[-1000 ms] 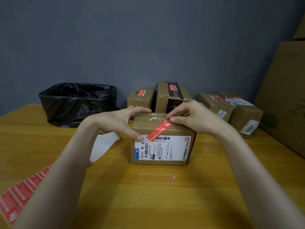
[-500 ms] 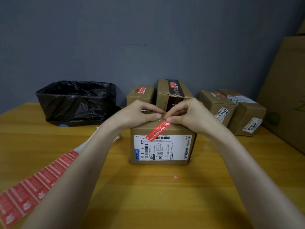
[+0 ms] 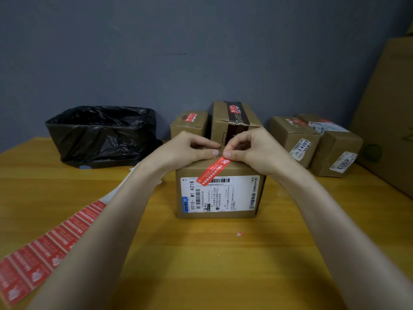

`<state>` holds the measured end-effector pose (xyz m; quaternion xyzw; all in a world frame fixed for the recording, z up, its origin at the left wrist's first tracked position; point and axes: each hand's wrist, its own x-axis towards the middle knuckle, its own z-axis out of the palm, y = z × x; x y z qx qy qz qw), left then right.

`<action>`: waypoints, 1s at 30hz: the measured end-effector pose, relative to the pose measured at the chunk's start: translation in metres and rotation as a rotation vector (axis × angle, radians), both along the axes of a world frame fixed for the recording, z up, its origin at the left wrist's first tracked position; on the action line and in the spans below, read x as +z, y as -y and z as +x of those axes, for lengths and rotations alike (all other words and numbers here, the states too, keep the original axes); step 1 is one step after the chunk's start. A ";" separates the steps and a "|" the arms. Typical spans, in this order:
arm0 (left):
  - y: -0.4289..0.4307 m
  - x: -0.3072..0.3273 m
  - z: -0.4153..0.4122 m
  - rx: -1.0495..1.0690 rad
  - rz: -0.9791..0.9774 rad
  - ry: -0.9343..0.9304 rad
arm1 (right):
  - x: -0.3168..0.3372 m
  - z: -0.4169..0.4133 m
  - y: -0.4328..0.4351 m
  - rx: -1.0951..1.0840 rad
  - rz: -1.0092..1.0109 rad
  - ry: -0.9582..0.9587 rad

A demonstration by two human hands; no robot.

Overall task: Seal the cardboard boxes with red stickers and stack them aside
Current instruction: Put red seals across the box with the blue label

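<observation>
Head-height view down a person's two bare forearms to a small cardboard box (image 3: pixel 220 191) standing in the middle of a yellow wooden table (image 3: pixel 201 276), its front face towards the viewer. A red sticker (image 3: pixel 213 172) runs slantwise from the box top over the front edge onto the white shipping label (image 3: pixel 220 194), apparently so that it bridges the edge as a seal. The right hand (image 3: pixel 252 148) has curled fingers, with thumb and forefinger closed on the sticker's upper end. The left hand (image 3: pixel 185 151) is curled too, its thumb tip on the box top touching the right thumb; whether it grips the sticker or only steadies the box cannot be told. The label reads "501E- M1 A21B" along its left side, beside barcodes; the white characters on the sticker are too small to read. A strip of unused red stickers (image 3: pixel 51 242) trails off the table's left edge, close at hand for the next box. Against the grey wall stand four more boxes (image 3: pixel 232 119), each showing red on top and seemingly already sealed and set aside; one label reads "2-4207", another "4003" upside down. A bin lined with a black bag (image 3: pixel 102 135) sits at the back left, probably for waste. A large brown carton (image 3: pixel 388 108) stands at the right.
</observation>
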<state>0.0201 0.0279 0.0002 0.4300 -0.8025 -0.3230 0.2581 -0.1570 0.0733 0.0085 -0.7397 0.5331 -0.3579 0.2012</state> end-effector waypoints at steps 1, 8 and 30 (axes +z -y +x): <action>0.000 0.000 0.000 0.004 0.004 -0.004 | 0.001 0.000 -0.001 0.003 0.005 -0.019; 0.000 0.000 0.000 0.001 0.010 -0.003 | 0.006 0.001 -0.004 0.027 0.022 -0.131; -0.016 0.027 0.024 -0.164 0.079 0.460 | 0.012 -0.006 -0.007 0.064 0.161 0.160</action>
